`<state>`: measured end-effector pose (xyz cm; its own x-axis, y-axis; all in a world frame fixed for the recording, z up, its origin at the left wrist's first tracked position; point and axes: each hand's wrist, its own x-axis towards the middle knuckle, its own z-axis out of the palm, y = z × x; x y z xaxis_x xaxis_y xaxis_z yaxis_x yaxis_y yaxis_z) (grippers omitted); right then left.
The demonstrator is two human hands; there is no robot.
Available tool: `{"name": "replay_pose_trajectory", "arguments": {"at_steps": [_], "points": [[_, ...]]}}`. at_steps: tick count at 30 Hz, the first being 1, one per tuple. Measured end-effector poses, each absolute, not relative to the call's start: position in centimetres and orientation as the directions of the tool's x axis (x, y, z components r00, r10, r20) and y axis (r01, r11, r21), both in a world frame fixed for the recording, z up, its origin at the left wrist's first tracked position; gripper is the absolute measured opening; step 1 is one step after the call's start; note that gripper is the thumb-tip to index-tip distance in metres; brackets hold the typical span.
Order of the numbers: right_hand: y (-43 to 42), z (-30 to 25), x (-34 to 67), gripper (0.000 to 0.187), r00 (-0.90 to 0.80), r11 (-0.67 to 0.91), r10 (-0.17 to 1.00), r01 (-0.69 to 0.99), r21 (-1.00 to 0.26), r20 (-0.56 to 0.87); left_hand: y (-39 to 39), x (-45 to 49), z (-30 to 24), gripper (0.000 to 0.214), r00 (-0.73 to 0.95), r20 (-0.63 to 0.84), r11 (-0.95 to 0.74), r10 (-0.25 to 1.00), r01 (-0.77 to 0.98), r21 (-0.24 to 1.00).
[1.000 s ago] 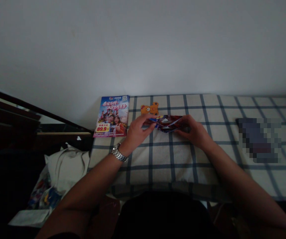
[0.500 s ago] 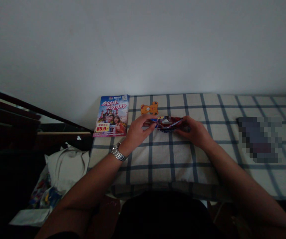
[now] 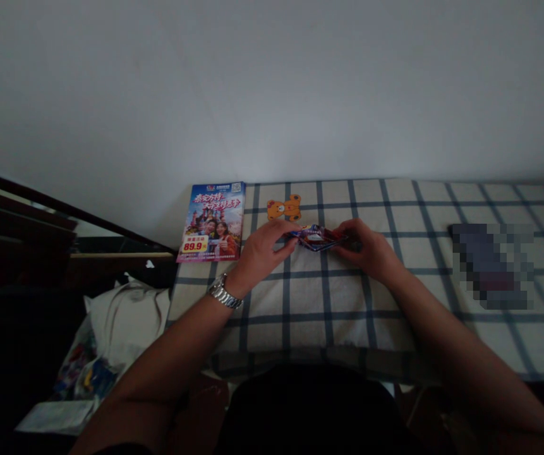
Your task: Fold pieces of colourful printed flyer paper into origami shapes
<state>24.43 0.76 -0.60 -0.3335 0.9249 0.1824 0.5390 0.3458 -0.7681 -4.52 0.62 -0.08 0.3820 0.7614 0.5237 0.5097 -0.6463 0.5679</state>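
Note:
Between my two hands is a folded piece of glossy printed paper [image 3: 320, 239], blue, red and purple like the flyers beside it. Its sides bow apart into a diamond-shaped opening with a pale spot inside. My left hand [image 3: 272, 245], a metal watch on its wrist, pinches the left end between thumb and fingers. At the right end, my right hand [image 3: 364, 248] grips it the same way, its fingertips partly hidden. Both hands are just above the checked cloth [image 3: 304, 297]. A flyer [image 3: 212, 221] with "89.9" on it lies flat to the left, apparently on a stack.
An orange bear figure [image 3: 284, 207] lies on the cloth behind my left hand. Far right is a dark blurred-out object [image 3: 489, 265]. A white wall [image 3: 300, 88] rises behind. Down left are a white bag [image 3: 129, 316] and a dark wooden frame [image 3: 20, 234].
The folded paper's opening has become a flatter, more even diamond. Its shiny front edge shows less, and my right fingers have shifted slightly left along it. The flyer is unmoved.

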Motion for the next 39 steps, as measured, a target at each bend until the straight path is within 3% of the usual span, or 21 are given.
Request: {"name": "replay_pose_trajectory", "arguments": {"at_steps": [11, 31, 34, 39], "points": [[1.1, -1.4, 24.6, 0.036, -0.410, 0.514, 0.848, 0.482, -0.710, 0.335, 0.8, -4.7, -0.5, 0.027, 0.381, 0.487, -0.617, 0.786, 0.530, 0.582], [1.4, -1.5, 24.5, 0.030, -0.390, 0.437, 0.884, 0.494, -0.752, 0.257, 1.5, -4.8, -1.1, 0.024, 0.389, 0.377, -0.537, 0.841, 0.506, 0.675], [1.5, -1.5, 24.5, 0.035, -0.425, 0.504, 0.853, 0.519, -0.691, 0.303, 1.7, -4.8, -1.1, 0.021, 0.377, 0.374, -0.526, 0.847, 0.494, 0.692], [1.5, -1.3, 24.2, 0.064, -0.549, 0.693, 0.721, 0.550, -0.466, 0.423, 1.9, -4.9, -0.9, 0.019, 0.340, 0.336, -0.466, 0.878, 0.454, 0.759]]}}
